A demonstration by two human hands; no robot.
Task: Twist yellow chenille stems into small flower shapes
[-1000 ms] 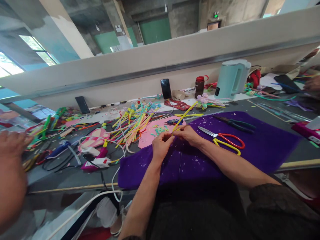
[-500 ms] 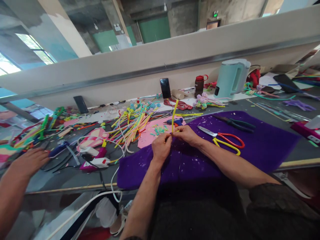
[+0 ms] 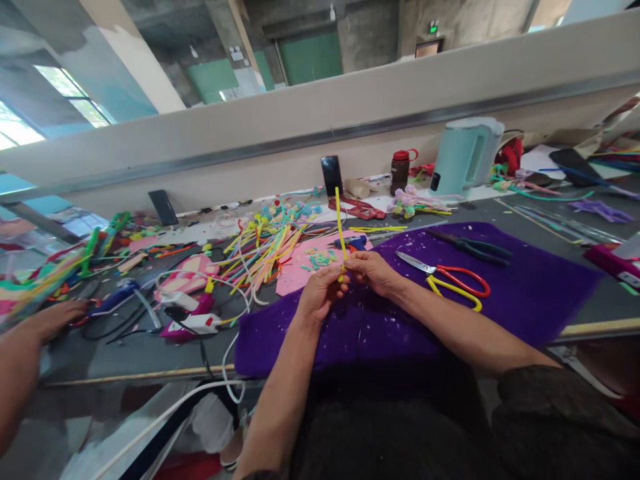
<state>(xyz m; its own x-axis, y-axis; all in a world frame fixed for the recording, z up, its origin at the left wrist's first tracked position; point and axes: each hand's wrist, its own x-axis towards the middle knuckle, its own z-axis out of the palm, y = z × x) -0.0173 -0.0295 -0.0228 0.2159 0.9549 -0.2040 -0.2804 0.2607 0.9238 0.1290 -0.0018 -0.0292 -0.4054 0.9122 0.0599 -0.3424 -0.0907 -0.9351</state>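
Note:
A yellow pipe cleaner (image 3: pixel 339 217) stands nearly upright between my hands, its lower end pinched in the fingers. My left hand (image 3: pixel 323 290) has thumb and fingers closed on that lower end. My right hand (image 3: pixel 373 270) pinches it from the other side, its fingertips touching those of the left. Both hands are over a purple cloth (image 3: pixel 280 340). Scissors with one red and one yellow handle (image 3: pixel 463 273) lie to the right of my right hand, and dark pliers (image 3: pixel 470 245) rest beyond them. Just behind my fingers is a blue glue gun (image 3: pixel 356 241).
A pink sheet (image 3: pixel 290 273) carries small cut pieces. Many coloured pipe cleaners (image 3: pixel 265 250) are heaped to its left. Power strips (image 3: pixel 193 325) with a white cable lie at left, near a co-worker's hand (image 3: pixel 63 317). A kettle (image 3: pixel 463 157), bottle (image 3: pixel 400 172) and phone (image 3: pixel 331 177) stand behind.
The yellow pipe cleaner now leans left, its top shifted left. My left hand has turned, showing more of its fingers. At far left, the co-worker's hand has moved slightly.

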